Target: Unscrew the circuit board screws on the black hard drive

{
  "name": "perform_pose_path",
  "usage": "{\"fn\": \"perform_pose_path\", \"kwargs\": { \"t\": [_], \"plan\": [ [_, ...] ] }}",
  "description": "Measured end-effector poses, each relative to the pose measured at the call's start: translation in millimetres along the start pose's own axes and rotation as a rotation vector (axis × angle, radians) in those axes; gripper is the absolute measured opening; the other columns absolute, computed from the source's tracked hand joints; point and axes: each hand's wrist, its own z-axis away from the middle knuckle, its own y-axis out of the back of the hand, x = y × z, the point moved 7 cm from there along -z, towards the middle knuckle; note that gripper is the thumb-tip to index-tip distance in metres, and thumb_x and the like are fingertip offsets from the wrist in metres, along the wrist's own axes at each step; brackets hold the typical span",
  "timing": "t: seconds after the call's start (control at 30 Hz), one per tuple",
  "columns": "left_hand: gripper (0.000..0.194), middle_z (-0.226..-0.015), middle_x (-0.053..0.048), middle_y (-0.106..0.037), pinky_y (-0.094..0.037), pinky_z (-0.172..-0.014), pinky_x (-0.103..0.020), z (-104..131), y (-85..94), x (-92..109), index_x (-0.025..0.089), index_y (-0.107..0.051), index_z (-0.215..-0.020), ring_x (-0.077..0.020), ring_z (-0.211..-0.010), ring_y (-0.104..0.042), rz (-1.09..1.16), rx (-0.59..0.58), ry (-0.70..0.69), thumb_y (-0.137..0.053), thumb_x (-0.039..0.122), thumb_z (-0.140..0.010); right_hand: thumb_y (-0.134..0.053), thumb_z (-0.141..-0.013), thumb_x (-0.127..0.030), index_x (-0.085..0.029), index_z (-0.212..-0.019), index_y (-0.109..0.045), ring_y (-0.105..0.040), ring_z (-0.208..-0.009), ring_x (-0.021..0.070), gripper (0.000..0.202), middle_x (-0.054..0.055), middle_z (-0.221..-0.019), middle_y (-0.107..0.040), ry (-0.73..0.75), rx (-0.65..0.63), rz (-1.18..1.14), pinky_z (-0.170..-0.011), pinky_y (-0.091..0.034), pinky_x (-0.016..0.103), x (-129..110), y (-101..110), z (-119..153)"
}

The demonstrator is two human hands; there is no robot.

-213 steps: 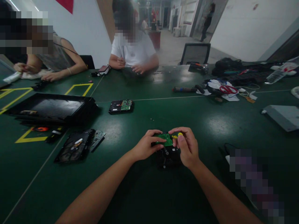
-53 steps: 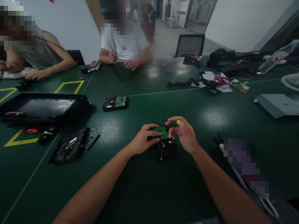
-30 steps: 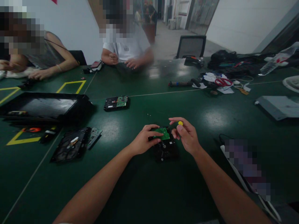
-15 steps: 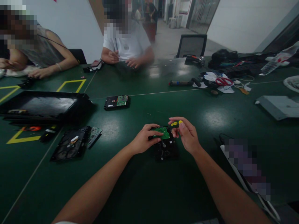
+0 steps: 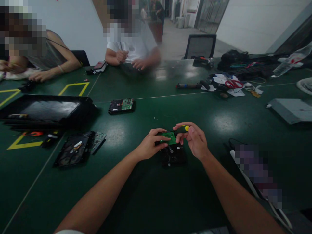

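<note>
A black hard drive (image 5: 173, 157) lies on the green table in front of me, its green circuit board (image 5: 172, 137) facing up. My left hand (image 5: 153, 144) grips its left side, with fingers stretched over the board. In my right hand (image 5: 195, 139) is a small screwdriver (image 5: 182, 129) with a yellow and dark handle, pinched between thumb and fingers above the drive's far right corner. The screwdriver's tip is hidden by the fingers. To the left rests another hard drive (image 5: 73, 149) with a loose circuit board (image 5: 98, 141) beside it.
A third hard drive (image 5: 121, 106) sits farther back. Black trays (image 5: 48, 112) are stacked at the left. Cables and gloves (image 5: 226, 83) clutter the back right, near a grey box (image 5: 292, 110). Two people (image 5: 131, 48) sit across the table.
The screwdriver has turned in my right fingers, showing less yellow, and those fingers have shifted slightly left. My left hand stays on the drive. The seated person's hand across the table moved slightly.
</note>
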Motion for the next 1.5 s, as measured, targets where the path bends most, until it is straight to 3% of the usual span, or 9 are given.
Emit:
{"fn": "perform_pose_path", "kwargs": {
  "t": [0.17, 0.37, 0.6, 0.87, 1.33, 1.5],
  "plan": [
    [0.030, -0.147, -0.007, -0.055, -0.045, -0.116, -0.056, 0.7, 0.4, -0.4, 0.033, -0.075, -0.125, -0.0297, -0.138, -0.050, -0.008, -0.009, 0.013, -0.073, 0.026, -0.096, -0.054, -0.104, -0.049, -0.025, -0.123, -0.072, -0.062, -0.066, 0.0101, 0.035, 0.006, -0.110, -0.070, 0.019, 0.006, 0.073, -0.052, -0.043, 0.025, -0.4, 2.1, 1.0],
    [0.029, -0.147, -0.008, -0.055, -0.045, -0.116, -0.054, 0.0, 1.0, 0.4, 0.032, -0.075, -0.125, -0.0289, -0.137, -0.051, -0.005, -0.013, 0.008, -0.073, 0.025, -0.096, -0.059, -0.102, -0.045, -0.024, -0.115, -0.070, -0.065, -0.063, 0.0100, 0.027, 0.006, -0.112, -0.073, 0.020, -0.014, 0.032, -0.052, -0.044, 0.025, -0.8, 0.1, 1.0],
    [0.030, -0.147, -0.007, -0.055, -0.046, -0.116, -0.057, -0.7, -0.6, -1.0, 0.035, -0.075, -0.125, -0.0297, -0.137, -0.052, -0.005, -0.015, 0.005, -0.073, 0.027, -0.096, -0.051, -0.104, -0.055, -0.022, -0.111, -0.068, -0.062, -0.060, 0.0103, 0.038, 0.009, -0.109, -0.074, 0.001, 0.011, 0.018, -0.050, -0.040, 0.026, 0.0, 2.7, 0.5],
    [0.032, -0.147, -0.007, -0.055, -0.045, -0.116, -0.057, -0.5, -1.0, -0.1, 0.036, -0.074, -0.127, -0.0293, -0.137, -0.051, -0.004, -0.015, 0.000, -0.072, 0.027, -0.097, -0.057, -0.101, -0.053, -0.023, -0.113, -0.074, -0.051, -0.058, 0.0079, 0.036, 0.006, -0.105, -0.071, 0.004, 0.013, 0.061, -0.049, -0.032, 0.025, -0.8, 2.4, 1.0],
    [0.032, -0.147, -0.007, -0.055, -0.044, -0.117, -0.057, -0.6, -1.7, -2.5, 0.035, -0.074, -0.128, -0.0293, -0.137, -0.051, -0.008, -0.020, 0.008, -0.073, 0.028, -0.097, -0.067, -0.097, -0.049, -0.024, -0.106, -0.064, -0.052, -0.055, 0.0066, 0.027, 0.005, -0.105, -0.074, 0.001, 0.009, 0.025, -0.049, -0.037, 0.023, -1.2, -0.1, 1.0],
    [0.032, -0.147, -0.007, -0.055, -0.045, -0.116, -0.057, -0.4, -2.9, -5.0, 0.037, -0.074, -0.127, -0.0297, -0.137, -0.051, -0.012, -0.014, -0.004, -0.073, 0.028, -0.096, -0.052, -0.103, -0.055, -0.024, -0.118, -0.065, -0.056, -0.057, 0.0078, 0.038, 0.006, -0.108, -0.070, -0.003, 0.009, -0.020, -0.049, -0.036, 0.025, 2.6, 2.2, 1.4]
  ]
}}
